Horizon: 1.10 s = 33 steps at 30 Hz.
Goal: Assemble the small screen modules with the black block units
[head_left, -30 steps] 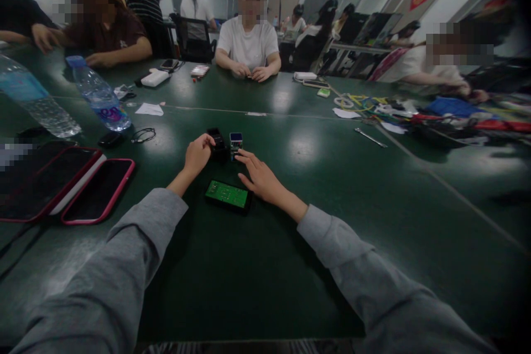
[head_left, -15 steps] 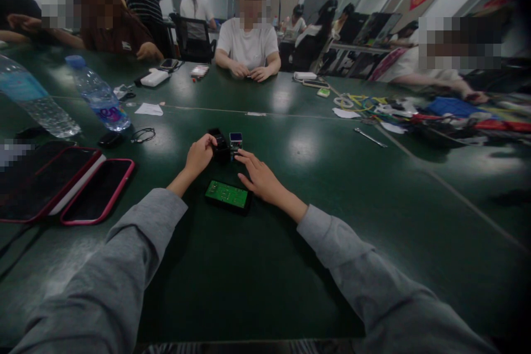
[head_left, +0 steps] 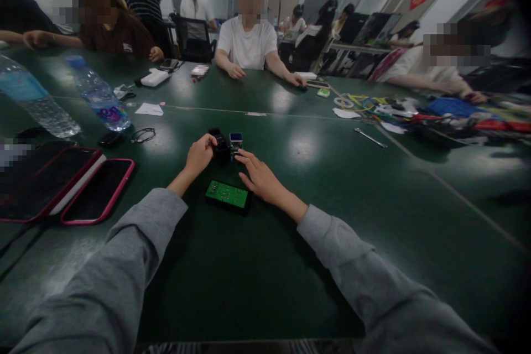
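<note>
My left hand (head_left: 199, 154) is closed on the edge of a small black plastic case (head_left: 220, 145) resting on the table. Right beside that case stands a small electronic module with a dark blue screen (head_left: 236, 140). My right hand (head_left: 260, 176) lies with its fingers stretched out, the fingertips at the lower end of the module. Whether they press on it I cannot tell. Nearer to me, between my wrists, a green circuit board (head_left: 227, 193) sits face up in a black housing.
On the left are a pink-edged phone (head_left: 98, 191), a dark tablet case (head_left: 45, 180) and two water bottles, one with a blue cap (head_left: 99, 94). A wrench (head_left: 370, 138) and a pile of cables (head_left: 415, 110) lie to the right. A person in white (head_left: 249, 38) sits opposite.
My hands and the parts by them have not visibly moved. The person opposite has parted their hands and reached one toward a dark object on the table.
</note>
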{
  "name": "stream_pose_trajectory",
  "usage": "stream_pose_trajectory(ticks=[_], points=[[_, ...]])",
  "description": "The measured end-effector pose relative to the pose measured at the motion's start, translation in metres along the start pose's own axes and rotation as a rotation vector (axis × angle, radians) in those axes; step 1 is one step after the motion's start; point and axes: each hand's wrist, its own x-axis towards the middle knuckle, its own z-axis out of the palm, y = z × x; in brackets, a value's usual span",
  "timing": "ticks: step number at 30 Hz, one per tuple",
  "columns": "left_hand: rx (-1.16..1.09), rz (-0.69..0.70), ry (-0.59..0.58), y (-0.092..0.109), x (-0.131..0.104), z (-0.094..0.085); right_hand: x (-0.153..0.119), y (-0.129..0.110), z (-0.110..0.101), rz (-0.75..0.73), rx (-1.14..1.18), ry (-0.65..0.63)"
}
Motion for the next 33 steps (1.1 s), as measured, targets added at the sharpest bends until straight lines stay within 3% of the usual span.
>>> stream_pose_trajectory(ticks=[33], points=[[0.005,0.037,-0.005,-0.0043,0.0016,0.0013,-0.0005,0.0001,0.0003,-0.003,0.003,0.012]])
